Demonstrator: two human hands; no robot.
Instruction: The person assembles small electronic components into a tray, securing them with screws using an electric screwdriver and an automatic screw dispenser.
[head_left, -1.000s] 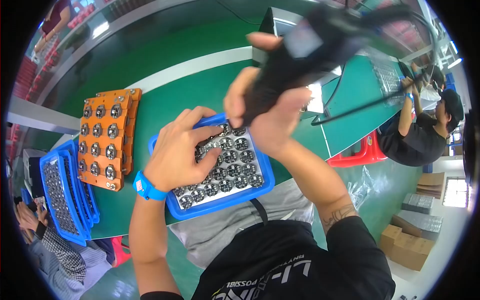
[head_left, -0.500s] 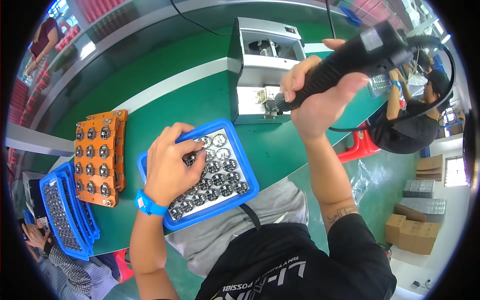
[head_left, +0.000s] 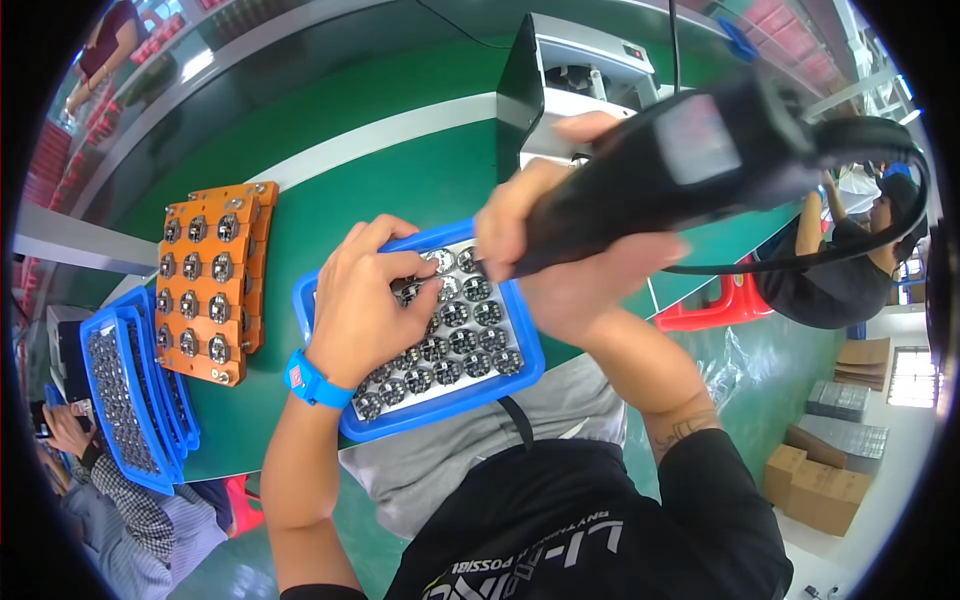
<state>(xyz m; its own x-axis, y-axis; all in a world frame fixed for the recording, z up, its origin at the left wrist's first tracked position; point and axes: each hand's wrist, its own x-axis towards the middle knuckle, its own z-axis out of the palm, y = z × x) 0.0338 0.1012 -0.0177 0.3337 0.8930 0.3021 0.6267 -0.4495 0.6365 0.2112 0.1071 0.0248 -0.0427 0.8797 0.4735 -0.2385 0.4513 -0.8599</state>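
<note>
A blue tray (head_left: 437, 424) on the bench holds rows of small round metal-and-black parts (head_left: 455, 315) on a white liner. Reaching over its far left side, my left hand (head_left: 350, 305) has thumb and forefinger pinched at one of these parts, partly hidden by the fingers. My right hand (head_left: 585, 265) is wrapped around a black corded electric screwdriver (head_left: 630, 185), smeared by motion. The screwdriver slants down and left, its lower end at the tray's far right corner; its tip is hidden behind my fingers.
A screw-feeder-like box machine (head_left: 519, 85) stands beyond the tray. To the left are stacked orange fixture plates (head_left: 207, 250) bearing round parts, and blue trays (head_left: 122, 400) filled with parts. Co-workers sit at both sides. The screwdriver cord (head_left: 790, 267) loops at right.
My right hand has brought the screwdriver left and down from the box machine to the tray. My left hand keeps its place at the tray. The whole view has shifted slightly.
</note>
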